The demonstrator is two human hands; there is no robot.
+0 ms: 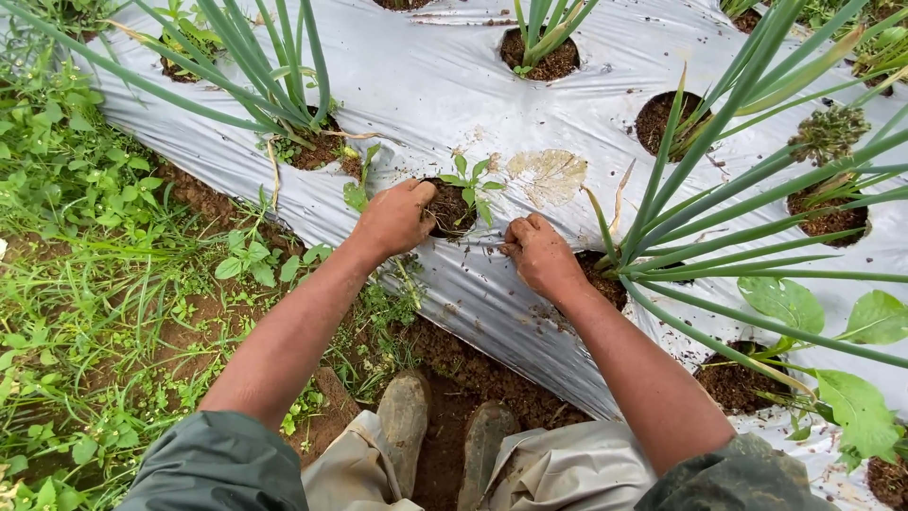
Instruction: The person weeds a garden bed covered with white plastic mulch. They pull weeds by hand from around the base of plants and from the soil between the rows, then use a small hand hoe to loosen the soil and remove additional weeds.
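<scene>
A round planting hole full of dark soil opens in the silver plastic mulch sheet. Small green weeds sprout from it. My left hand rests on the hole's left rim, its fingertips pressed into the soil. My right hand lies on the sheet just right of the hole, fingers curled and soiled, pinching at the plastic edge. I cannot tell if it holds a weed.
Tall green onion plants grow from other holes, and long leaves arch over my right arm. A dry leaf lies on the sheet. Weedy ground runs along the left. My muddy boots stand in the furrow.
</scene>
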